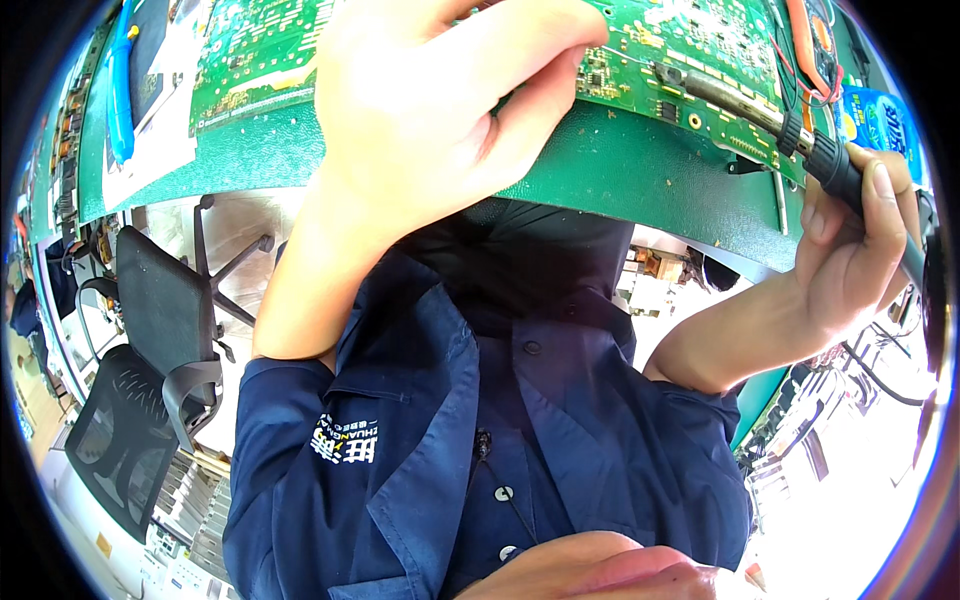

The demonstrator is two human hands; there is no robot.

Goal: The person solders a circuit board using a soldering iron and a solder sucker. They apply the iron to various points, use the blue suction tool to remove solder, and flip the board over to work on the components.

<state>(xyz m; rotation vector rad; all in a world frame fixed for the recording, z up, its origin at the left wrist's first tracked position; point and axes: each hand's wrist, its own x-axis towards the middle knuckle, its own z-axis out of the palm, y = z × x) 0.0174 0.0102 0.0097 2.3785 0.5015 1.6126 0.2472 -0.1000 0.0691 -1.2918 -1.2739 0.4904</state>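
Note:
My right hand [865, 235] grips a soldering iron [730, 100] by its black handle, its metal barrel slanting up and left over a green circuit board [735, 55]. The iron's tip is close to the board, near a row of parts. From the pinched fingers of my left hand [440, 110] a thin silvery wire [628, 55] reaches toward that tip. I cannot tell whether the wire and tip touch. My left hand is brightly lit and hides the middle of the board.
The board lies on a green work mat [580, 165]. At the left, a blue-handled tool [120, 100] rests by white paper [150, 165]. An orange-cased meter [812, 45] with leads and a blue packet [880, 125] sit at the far right. A black chair [160, 290] stands left.

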